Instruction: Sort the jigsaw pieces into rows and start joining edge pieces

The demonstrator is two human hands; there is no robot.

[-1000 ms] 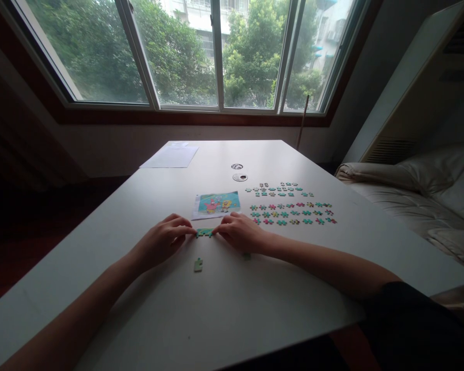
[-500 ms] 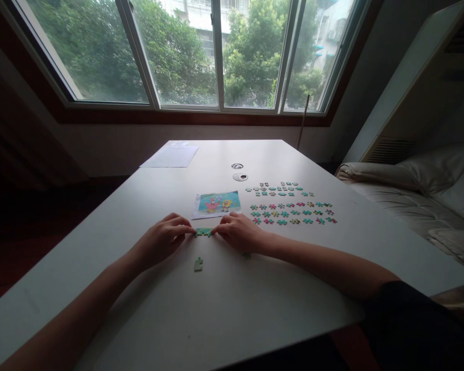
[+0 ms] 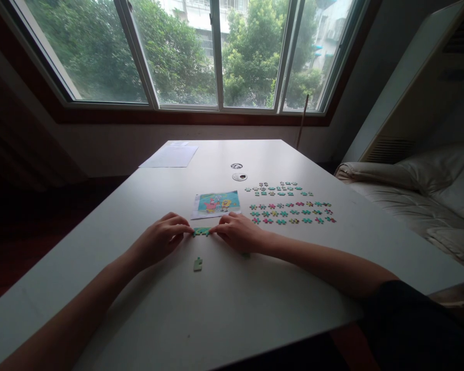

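Joined green puzzle pieces [image 3: 201,232] lie flat on the white table [image 3: 224,304]. My left hand [image 3: 160,238] pinches their left end with curled fingers. My right hand [image 3: 239,232] presses its fingertips against their right end. A single green piece [image 3: 197,264] lies loose just in front of my hands. Another small piece [image 3: 246,255] peeks out beside my right wrist. Just behind the hands lies a colourful reference picture [image 3: 216,203].
Several loose puzzle pieces [image 3: 290,211] are laid out in rows to the right. A sheet of paper [image 3: 169,155] lies at the far left, two round cable holes [image 3: 238,176] near the middle. A pale sofa [image 3: 421,190] stands right of the table, windows behind.
Both hands stay on the joined pieces; the hands and pieces have shifted very slightly to the left.
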